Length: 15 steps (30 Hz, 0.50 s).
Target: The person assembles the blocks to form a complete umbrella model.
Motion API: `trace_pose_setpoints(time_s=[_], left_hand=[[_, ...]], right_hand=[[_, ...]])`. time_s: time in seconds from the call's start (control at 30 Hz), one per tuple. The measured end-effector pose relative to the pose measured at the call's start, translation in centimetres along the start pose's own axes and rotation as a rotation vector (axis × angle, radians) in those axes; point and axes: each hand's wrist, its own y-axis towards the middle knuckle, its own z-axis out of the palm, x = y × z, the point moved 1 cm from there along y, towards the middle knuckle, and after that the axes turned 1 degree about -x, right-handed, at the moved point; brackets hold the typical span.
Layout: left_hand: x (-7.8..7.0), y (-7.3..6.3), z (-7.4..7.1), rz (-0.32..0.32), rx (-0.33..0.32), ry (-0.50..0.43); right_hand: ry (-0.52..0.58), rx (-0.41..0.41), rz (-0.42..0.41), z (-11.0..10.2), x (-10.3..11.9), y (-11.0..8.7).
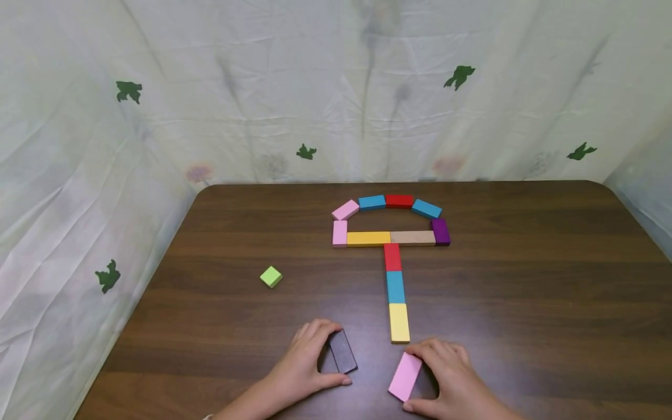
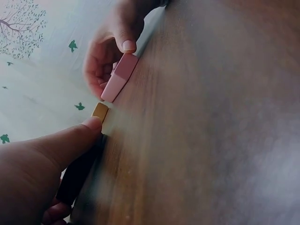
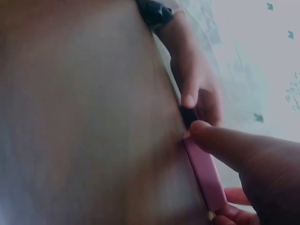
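Observation:
My left hand (image 1: 304, 363) grips a black block (image 1: 343, 352) between thumb and fingertips, low over the table left of the stem of blocks. A pink block (image 1: 405, 376) is pinched by its ends in my right hand (image 1: 452, 376), just below the stem's lowest block, which is yellow (image 1: 399, 324). In the left wrist view the pink block (image 2: 120, 77) lies flat against the tabletop. Above the yellow block, a blue block (image 1: 395, 287) and a red block (image 1: 392, 257) continue the stem.
An arch of pink, blue, red and purple (image 1: 440, 231) blocks closes over a row of a yellow block (image 1: 368, 239) and a tan block (image 1: 413, 237) on the brown table (image 1: 525, 291). A small green block (image 1: 271, 277) lies off to the left. Patterned cloth (image 1: 336, 76) hangs behind.

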Motion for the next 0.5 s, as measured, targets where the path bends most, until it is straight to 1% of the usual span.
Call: trace_pose_setpoints(time_s=[0.13,0.27,0.5], left_hand=[[0.0,0.0,0.1,0.000,-0.001,0.004],[0.0,0.0,0.2,-0.009,0.005,0.007],[-0.3,0.2,0.3,0.003,0.003,0.012]], right_hand=[[-0.015,0.038,0.082,0.3,0.5,0.2],[-0.033,0.057,0.127,0.4,0.8,0.4],[-0.080,0.016,0.125,0.6,1.2,0.7]])
